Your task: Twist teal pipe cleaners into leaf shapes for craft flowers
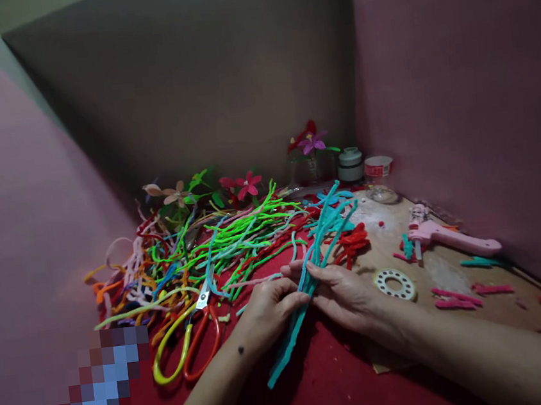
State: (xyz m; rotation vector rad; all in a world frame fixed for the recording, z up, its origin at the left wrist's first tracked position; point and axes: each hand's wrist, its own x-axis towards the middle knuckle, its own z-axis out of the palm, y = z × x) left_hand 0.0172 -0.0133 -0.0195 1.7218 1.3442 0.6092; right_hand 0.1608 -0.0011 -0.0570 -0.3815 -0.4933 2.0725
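Both hands meet around a bundle of teal pipe cleaners [290, 342], which slants from lower left up to the right. My left hand [274, 302] pinches the bundle near its middle, thumb on top. My right hand [340, 292] grips it just beside, the thumb pressed against the stems. The upper ends fan out over more teal pipe cleaners [333, 218] on the table. Left of the hands lie scissors [203, 300] with one yellow and one red handle loop. Behind them spreads a heap of bright green pipe cleaners [235, 238].
Multicoloured pipe cleaners [134, 281] pile up at the left. Fuzzy flowers [248, 184] stand at the back near a small jar [350, 165] and a cup [379, 166]. At right are a pink glue gun [458, 237], a white ring with holes [382, 286] and pink pieces [457, 299].
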